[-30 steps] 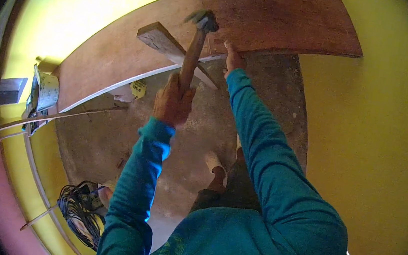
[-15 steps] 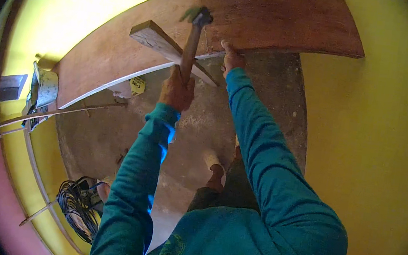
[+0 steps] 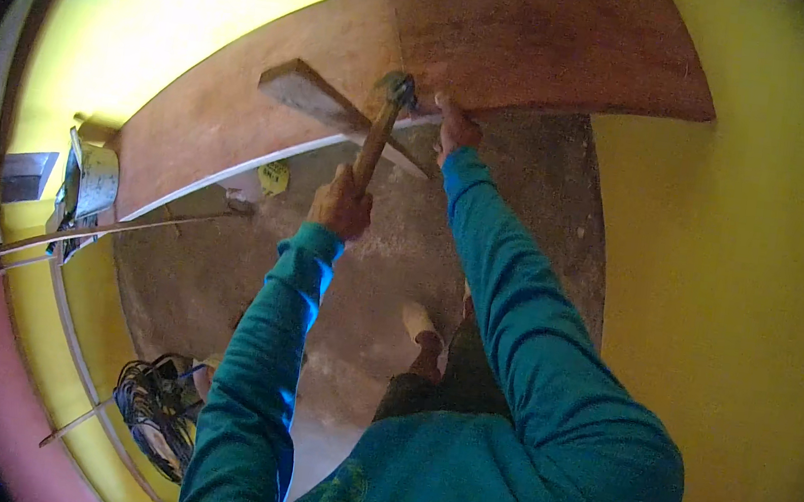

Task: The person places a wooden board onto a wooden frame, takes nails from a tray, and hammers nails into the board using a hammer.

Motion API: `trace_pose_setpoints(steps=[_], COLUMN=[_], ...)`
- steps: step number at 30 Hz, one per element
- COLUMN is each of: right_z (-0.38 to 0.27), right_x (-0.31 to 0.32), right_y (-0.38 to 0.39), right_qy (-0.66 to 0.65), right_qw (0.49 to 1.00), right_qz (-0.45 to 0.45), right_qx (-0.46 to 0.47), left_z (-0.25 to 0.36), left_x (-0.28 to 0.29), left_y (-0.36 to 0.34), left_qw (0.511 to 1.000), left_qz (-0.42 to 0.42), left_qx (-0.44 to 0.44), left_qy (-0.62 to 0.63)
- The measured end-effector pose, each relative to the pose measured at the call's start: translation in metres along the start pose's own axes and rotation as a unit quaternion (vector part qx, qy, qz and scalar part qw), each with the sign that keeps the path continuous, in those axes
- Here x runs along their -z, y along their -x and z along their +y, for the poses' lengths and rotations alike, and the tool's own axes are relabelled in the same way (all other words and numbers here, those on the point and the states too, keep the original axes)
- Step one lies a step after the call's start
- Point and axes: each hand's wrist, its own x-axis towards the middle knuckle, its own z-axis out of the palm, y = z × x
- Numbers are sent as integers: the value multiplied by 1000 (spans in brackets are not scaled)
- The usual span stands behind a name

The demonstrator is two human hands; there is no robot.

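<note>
My left hand is closed round the wooden handle of a hammer, whose metal head is over the near edge of a long reddish-brown plywood board. My right hand grips that edge just right of the hammer head, thumb up on the board. A pale wooden plank crosses the board’s edge diagonally beneath the hammer, its narrow end sticking out over the concrete floor. I cannot make out whether the hammer head touches anything.
Yellow walls enclose the space. At left stand a stained bucket and long thin battens. A coil of dark cable lies at lower left. A small yellow label shows under the board. My feet are on the floor.
The hammer head has come down from higher over the board to near its edge, and my left hand has dropped with it since half a second ago. My right hand stays on the edge.
</note>
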Motion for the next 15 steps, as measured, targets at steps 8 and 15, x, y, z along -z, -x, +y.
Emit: trace_pose_setpoints(steps=[8,15], right_z=[-4,-1], right_x=[14,-19], right_y=[-31,-10], right_qy=[-10,-53], right_qw=[1000,998], right_qz=[-5,45], right_qx=[3,8], left_z=[73,3], left_x=[47,3], left_y=[42,27], left_qw=[965,964], left_qz=[186,216], left_qx=[-171,-155], left_qy=[70,1])
